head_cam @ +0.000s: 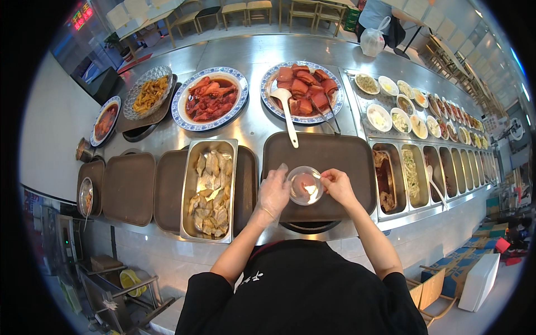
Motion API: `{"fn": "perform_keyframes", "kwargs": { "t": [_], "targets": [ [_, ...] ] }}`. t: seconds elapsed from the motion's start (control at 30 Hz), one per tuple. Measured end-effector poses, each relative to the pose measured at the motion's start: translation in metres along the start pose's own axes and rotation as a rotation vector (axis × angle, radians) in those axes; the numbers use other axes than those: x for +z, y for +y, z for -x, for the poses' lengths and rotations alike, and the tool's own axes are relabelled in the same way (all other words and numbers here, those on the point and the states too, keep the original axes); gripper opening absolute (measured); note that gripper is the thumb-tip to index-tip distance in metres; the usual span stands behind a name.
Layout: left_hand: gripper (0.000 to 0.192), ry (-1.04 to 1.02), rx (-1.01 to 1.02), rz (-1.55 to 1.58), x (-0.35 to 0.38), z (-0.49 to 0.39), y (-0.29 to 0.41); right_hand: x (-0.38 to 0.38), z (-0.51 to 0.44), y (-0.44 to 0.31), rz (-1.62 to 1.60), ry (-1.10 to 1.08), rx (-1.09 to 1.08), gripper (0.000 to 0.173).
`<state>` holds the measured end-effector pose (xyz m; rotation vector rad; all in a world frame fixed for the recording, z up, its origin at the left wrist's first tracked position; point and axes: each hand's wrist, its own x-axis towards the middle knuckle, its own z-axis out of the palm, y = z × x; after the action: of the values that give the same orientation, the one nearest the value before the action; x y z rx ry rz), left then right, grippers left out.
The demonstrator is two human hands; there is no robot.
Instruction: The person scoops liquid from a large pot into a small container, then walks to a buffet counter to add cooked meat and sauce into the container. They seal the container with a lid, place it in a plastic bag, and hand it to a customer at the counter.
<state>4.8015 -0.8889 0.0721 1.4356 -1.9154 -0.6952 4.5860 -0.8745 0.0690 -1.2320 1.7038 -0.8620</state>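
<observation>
Between my hands is a clear round plastic container (306,185) with a piece of reddish-brown food visible in it. My left hand (274,189), in a thin clear plastic glove, grips its left side. My bare right hand (337,184) pinches the rim on the right. Both hands are over a brown serving tray (289,155). Beyond the tray stands a blue-and-white plate (266,100) piled with braised meat chunks (299,87). A white ladle (288,115) and dark metal tongs (328,113) rest on that plate, their handles reaching toward me.
A steel pan (211,192) of pale fish-like pieces stands left of my arm. Behind it are a plate of dark red braised meat (211,98) and a glass bowl of fried food (148,94). Steel food wells (391,180) and small filled dishes (379,117) line the right. A person (379,21) stands across the counter.
</observation>
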Motion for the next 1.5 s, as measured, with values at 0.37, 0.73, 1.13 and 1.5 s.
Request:
{"fn": "perform_keyframes", "kwargs": {
  "t": [0.37,0.73,1.13,1.5],
  "targets": [
    [0.088,-0.274,0.415,-0.374,0.021,-0.014,0.039,-0.002,0.000,0.017,-0.324,-0.143,0.061,0.013],
    [0.076,-0.249,0.457,-0.482,0.025,-0.013,0.050,0.013,0.012,0.030,-0.409,-0.095,0.006,0.016],
    [0.080,-0.236,0.410,-0.520,0.028,-0.008,0.052,0.032,0.035,0.046,-0.471,-0.038,0.114,0.018],
    [0.076,-0.121,0.491,-0.469,0.033,-0.005,0.049,0.036,0.030,0.053,-0.514,-0.044,0.146,0.019]
  ]
}}
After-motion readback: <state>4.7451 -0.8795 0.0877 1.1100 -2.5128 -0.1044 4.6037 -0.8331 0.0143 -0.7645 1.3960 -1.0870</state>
